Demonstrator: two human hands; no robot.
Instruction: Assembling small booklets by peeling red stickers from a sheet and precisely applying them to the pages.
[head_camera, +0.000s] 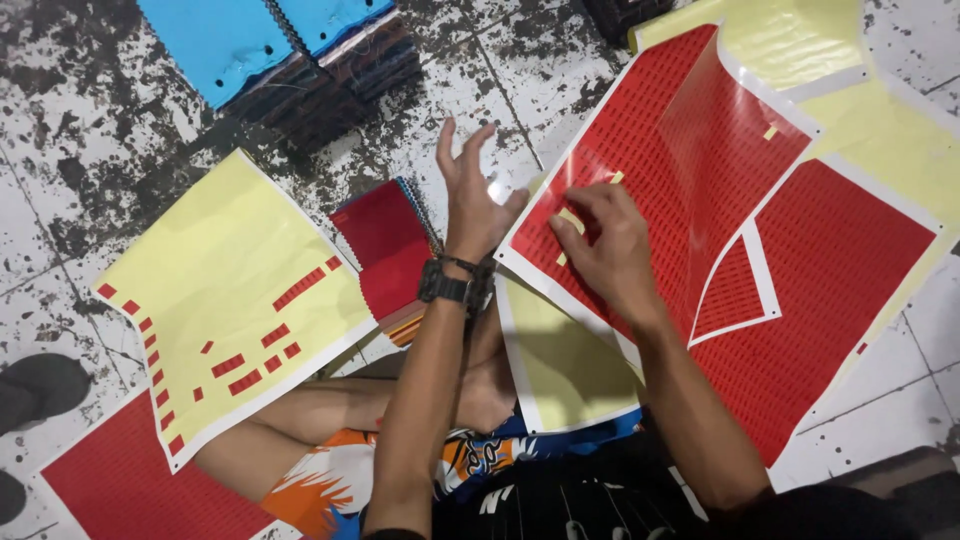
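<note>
**Head view: hands peeling small labels off a red sticker sheet**

Head camera is looking down at a seated person working on a spattered tile floor (90, 150). Right hand (605, 250) is pressing fingertips together on the red sticker sheet (640, 130), seemingly pinching at one small label where yellow backing is showing through. Left hand (470, 195) is hovering just beside the sheet's left edge, fingers spread wide, holding nothing; a black wristwatch (455, 283) is sitting on that wrist. My judgement: lifting a label cleanly is calling for a nail under one corner and a slow, flat pull. A mostly stripped yellow backing sheet (220, 290) is lying left, a spiral notebook (385, 245) beside it.
</note>
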